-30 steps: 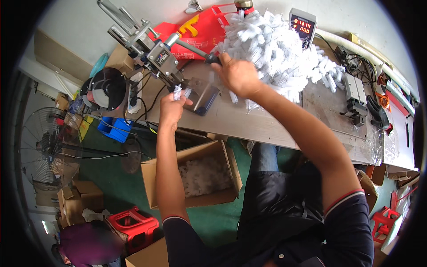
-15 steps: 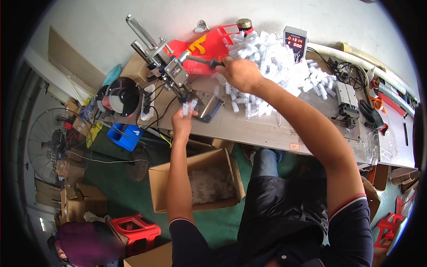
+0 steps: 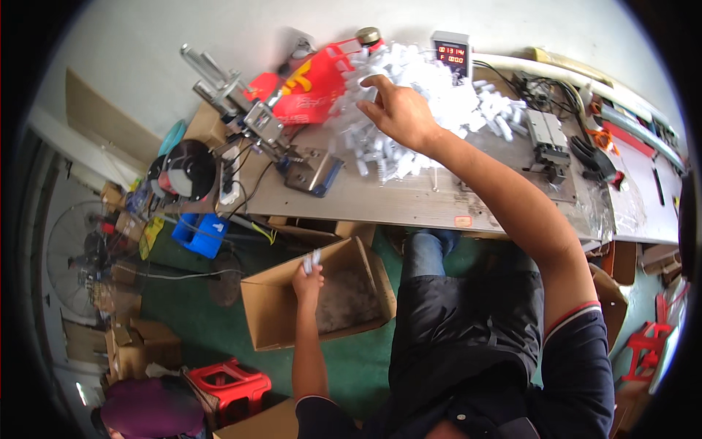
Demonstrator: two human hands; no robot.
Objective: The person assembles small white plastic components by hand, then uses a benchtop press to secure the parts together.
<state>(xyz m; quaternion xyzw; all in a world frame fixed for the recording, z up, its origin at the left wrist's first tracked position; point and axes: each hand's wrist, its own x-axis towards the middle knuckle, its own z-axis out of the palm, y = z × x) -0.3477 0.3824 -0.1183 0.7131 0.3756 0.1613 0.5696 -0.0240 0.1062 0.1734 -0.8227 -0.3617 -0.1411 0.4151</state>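
Observation:
My left hand [image 3: 308, 284] is closed around small white ribbed plastic pieces [image 3: 312, 260], which stick up past its fingertips. It hangs over an open cardboard box [image 3: 269, 311] on the floor, where a heap of similar whitish pieces [image 3: 347, 300] lies. My right hand [image 3: 401, 115] is raised in front of a big pile of white plastic pieces [image 3: 395, 157] on the bench, thumb and forefinger apart and holding nothing. Left of it stands a metal hand press [image 3: 262, 124], whose base [image 3: 313, 173] is near the bench's front edge. The lever is blurred.
A red bag [image 3: 311, 88] and a counter with red digits [image 3: 451, 55] are behind and beside the pile. A metal fixture [image 3: 547, 139] sits to the right on the bench [image 3: 409, 208]. At left are a fan [image 3: 77, 256], a blue bin [image 3: 199, 234] and a red stool [image 3: 232, 384].
My left hand has gone from the press base down over the cardboard box, still gripping white pieces. My right hand has let go of the press lever and moved toward the pile.

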